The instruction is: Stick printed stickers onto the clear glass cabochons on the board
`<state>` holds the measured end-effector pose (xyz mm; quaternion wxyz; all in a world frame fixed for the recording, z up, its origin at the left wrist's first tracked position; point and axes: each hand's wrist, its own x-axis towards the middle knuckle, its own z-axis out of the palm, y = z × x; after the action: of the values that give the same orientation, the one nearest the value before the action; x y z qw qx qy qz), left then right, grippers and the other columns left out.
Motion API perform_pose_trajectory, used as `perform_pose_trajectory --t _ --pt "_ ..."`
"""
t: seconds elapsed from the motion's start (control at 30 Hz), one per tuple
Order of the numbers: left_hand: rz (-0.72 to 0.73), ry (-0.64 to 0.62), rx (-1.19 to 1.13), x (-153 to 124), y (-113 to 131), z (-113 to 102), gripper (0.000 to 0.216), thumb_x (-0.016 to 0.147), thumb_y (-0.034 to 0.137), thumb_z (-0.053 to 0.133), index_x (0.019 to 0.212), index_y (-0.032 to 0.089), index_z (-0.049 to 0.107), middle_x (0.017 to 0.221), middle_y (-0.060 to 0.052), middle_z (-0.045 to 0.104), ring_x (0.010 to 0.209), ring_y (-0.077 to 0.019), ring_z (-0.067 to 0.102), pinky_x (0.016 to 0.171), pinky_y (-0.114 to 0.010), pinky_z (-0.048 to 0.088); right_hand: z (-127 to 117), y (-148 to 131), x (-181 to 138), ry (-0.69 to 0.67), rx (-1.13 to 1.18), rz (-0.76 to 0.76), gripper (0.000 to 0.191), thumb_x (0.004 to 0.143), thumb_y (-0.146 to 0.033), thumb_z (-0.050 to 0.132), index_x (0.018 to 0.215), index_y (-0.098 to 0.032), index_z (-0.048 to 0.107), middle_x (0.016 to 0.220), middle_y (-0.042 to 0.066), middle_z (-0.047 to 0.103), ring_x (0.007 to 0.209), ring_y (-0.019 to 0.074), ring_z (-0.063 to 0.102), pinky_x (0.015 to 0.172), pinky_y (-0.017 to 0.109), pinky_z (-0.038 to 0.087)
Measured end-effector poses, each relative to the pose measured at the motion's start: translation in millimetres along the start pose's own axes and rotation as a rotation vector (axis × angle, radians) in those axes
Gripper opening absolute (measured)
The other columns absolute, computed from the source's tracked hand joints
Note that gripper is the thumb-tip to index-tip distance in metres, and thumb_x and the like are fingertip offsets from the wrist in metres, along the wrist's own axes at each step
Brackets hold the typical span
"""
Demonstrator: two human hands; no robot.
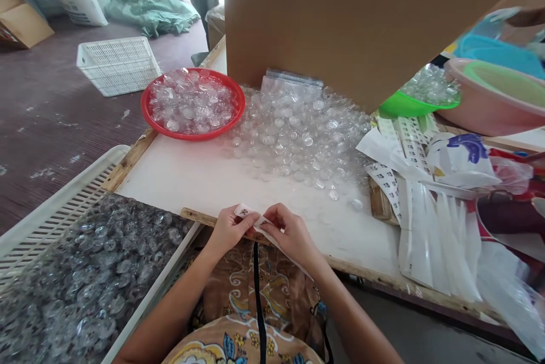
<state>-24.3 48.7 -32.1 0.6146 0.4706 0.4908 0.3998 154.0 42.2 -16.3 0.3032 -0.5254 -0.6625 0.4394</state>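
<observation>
Near the table's front edge, my left hand (232, 229) and my right hand (292, 232) pinch a narrow white sticker strip (243, 212) with small dark printed marks. The fingertips of both hands almost meet over it, and a tail of the strip trails below my right wrist. Beyond my hands, a heap of small clear plastic discs (298, 137) spreads across the white tabletop (179, 176). At the heap's left a red basin (193, 137) is full of similar clear pieces. More strips of printed stickers (411, 139) lie at the table's right side.
A large white crate (72, 205) of clear pieces with dark marks stands at my left. Behind the heap rises a cardboard box (340, 23). A green bowl (409, 105) and a pink tub (498, 97) sit at the back right. A white basket (119, 66) rests on the floor.
</observation>
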Motion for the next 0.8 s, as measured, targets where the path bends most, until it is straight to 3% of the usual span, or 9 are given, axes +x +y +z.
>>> perform_pose_trajectory --t 0.13,0.3,0.37,0.47,0.57,0.67,0.8 --pt "0.031 -0.020 0.052 -6 1 0 0.028 0.079 0.041 0.070 0.069 0.016 0.063 0.055 0.001 0.061 0.051 -0.0138 0.057 0.051 -0.023 0.046 14 14 -16 0.151 -0.084 -0.109 0.000 0.090 -0.024 0.056 0.090 -0.024 0.056 0.079 0.001 0.065 0.071 0.0163 0.062 0.065 0.028 0.049" --pt "-0.047 0.122 0.080 -14 -7 1 0.029 0.079 0.042 0.068 0.067 0.017 0.061 0.052 0.000 0.062 0.047 -0.0153 0.057 0.047 -0.025 0.046 19 13 -28 0.207 -0.185 -0.326 0.017 0.093 -0.017 0.048 0.091 -0.026 0.062 0.104 0.008 0.066 0.096 0.0202 0.062 0.082 0.035 0.051" --pt "-0.093 0.133 0.053 -20 -8 -3 0.030 0.078 0.044 0.069 0.068 0.017 0.061 0.052 0.000 0.062 0.047 -0.0163 0.058 0.045 -0.025 0.047 8 11 -23 0.279 -0.096 -0.275 0.012 0.092 -0.020 0.052 0.086 -0.024 0.061 0.102 0.008 0.064 0.098 0.0210 0.060 0.083 0.036 0.050" --pt "-0.125 0.120 0.027 -29 -9 -12 0.029 0.079 0.044 0.068 0.072 0.016 0.063 0.055 0.000 0.063 0.051 -0.0173 0.060 0.048 -0.025 0.049 -14 14 -9 0.358 0.076 -0.054 0.009 0.088 -0.029 0.059 0.083 -0.022 0.058 0.080 0.003 0.061 0.077 0.0179 0.059 0.067 0.030 0.049" --pt "-0.103 0.089 0.034 -37 -11 -20 0.027 0.081 0.042 0.068 0.075 0.015 0.065 0.061 -0.001 0.064 0.057 -0.0169 0.063 0.053 -0.024 0.049 -26 25 4 0.219 0.055 0.119 0.016 0.084 -0.035 0.062 0.080 -0.020 0.058 0.066 -0.001 0.056 0.059 0.0138 0.050 0.054 0.025 0.040" --pt "-0.074 0.070 0.022 -40 -14 -22 0.026 0.082 0.040 0.067 0.076 0.015 0.066 0.064 -0.001 0.064 0.059 -0.0155 0.062 0.055 -0.022 0.048 -23 33 7 0.093 -0.050 0.192 0.015 0.083 -0.035 0.060 0.079 -0.020 0.060 0.065 -0.001 0.058 0.059 0.0137 0.051 0.054 0.025 0.038" --pt "-0.080 0.062 -0.012 -38 -16 -21 0.025 0.082 0.039 0.067 0.075 0.015 0.065 0.061 0.000 0.063 0.057 -0.0144 0.060 0.054 -0.022 0.046 -15 33 5 0.114 -0.156 0.256 0.012 0.082 -0.031 0.057 0.078 -0.020 0.060 0.067 -0.001 0.061 0.061 0.0147 0.054 0.058 0.026 0.040"
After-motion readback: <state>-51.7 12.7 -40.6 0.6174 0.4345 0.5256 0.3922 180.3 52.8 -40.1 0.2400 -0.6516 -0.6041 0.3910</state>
